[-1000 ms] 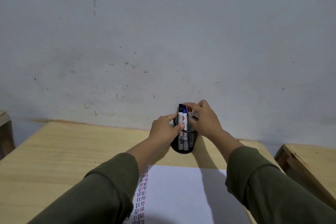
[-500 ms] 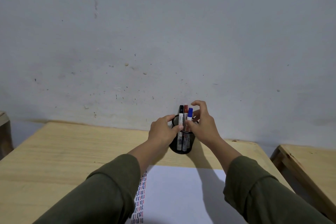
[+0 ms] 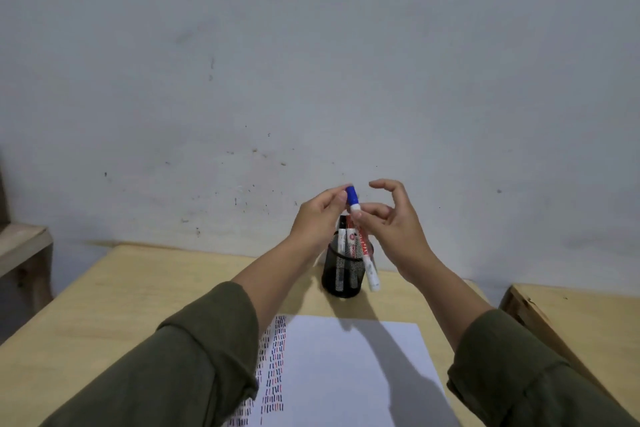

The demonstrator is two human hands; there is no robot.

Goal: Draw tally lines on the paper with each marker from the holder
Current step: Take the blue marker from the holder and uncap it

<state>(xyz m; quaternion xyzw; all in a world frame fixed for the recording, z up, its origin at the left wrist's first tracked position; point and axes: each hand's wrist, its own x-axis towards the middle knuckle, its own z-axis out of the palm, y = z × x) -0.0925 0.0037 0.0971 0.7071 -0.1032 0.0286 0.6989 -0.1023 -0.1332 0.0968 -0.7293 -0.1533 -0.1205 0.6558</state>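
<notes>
A white marker with a blue cap (image 3: 367, 250) hangs upright in front of the black mesh holder (image 3: 341, 276), lifted out of it. My right hand (image 3: 391, 222) pinches its barel just below the cap. My left hand (image 3: 317, 218) has its fingertips on the blue cap. A black-capped marker (image 3: 342, 236) and a red-capped marker (image 3: 351, 239) stand in the holder. The white paper (image 3: 346, 374) lies near me, with columns of short red, blue and black tally lines along its left side, partly under my left sleeve.
The holder stands near the far edge of a light wooden table (image 3: 121, 305), close to a grey wall. Another wooden table (image 3: 581, 315) stands at the right, and a wooden piece of furniture (image 3: 20, 250) at the far left.
The blue-capped marker has been pulled up out of the holder by my right hand. My left hand has left the holder's rim and moved up to the cap.
</notes>
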